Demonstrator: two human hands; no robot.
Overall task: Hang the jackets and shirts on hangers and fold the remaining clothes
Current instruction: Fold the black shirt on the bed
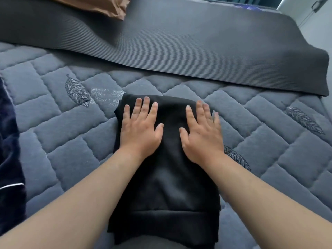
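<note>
Head view: left hand [141,130], right hand [202,133] flat on black garment [167,186]

No legible text, label, brand or number anywhere. Stitched leaf motifs [77,92] on the bed cover [53,137], without lettering. Far right, a blue-and-purple print [248,7] beyond the mat [179,42], too blurred to read.

Folded black garment [167,186]: lies flat as a long rectangle on the quilted grey bedcover [62,141], hem band nearest.
</note>
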